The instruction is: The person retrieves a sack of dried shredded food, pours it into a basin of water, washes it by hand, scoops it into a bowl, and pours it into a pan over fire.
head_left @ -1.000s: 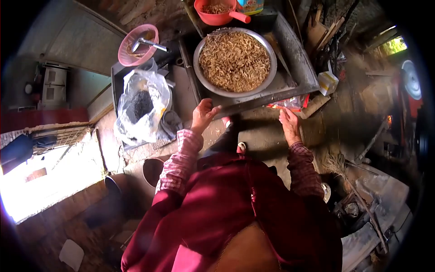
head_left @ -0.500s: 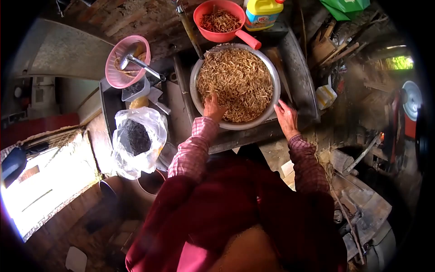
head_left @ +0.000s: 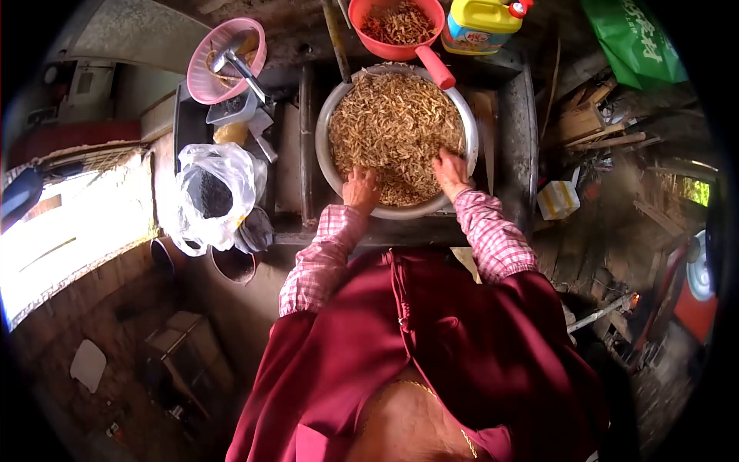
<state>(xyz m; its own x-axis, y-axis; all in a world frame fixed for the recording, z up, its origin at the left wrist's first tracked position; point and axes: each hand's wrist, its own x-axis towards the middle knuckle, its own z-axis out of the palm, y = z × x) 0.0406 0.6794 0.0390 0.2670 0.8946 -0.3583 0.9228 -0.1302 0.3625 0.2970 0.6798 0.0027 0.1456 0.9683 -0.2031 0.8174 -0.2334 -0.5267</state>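
Observation:
A wide metal basin (head_left: 324,154) full of brown, dried-looking strips (head_left: 396,115) stands in a dark sink-like trough (head_left: 526,146). At the lower left of the heap, my left hand (head_left: 361,189) rests with its fingertips in the strips. My right hand (head_left: 451,172) touches the heap at the lower right, its fingers partly sunk in. Whether either hand grips any strips is hidden. Above the basin, a red ladle-like bowl (head_left: 396,48) holds darker strips, and its handle reaches over the basin's rim.
Left of the basin are a clear plastic bag (head_left: 248,173) with dark contents and a pink basket (head_left: 202,73) with a metal utensil (head_left: 245,71). A yellow-and-blue jug (head_left: 481,27) and a green bag (head_left: 633,42) stand behind. A white-and-yellow box (head_left: 558,200) lies right.
Both hands have moved from the trough's front edge onto the strips, the left first and then the right. The view has shifted, showing more of the jug and green bag.

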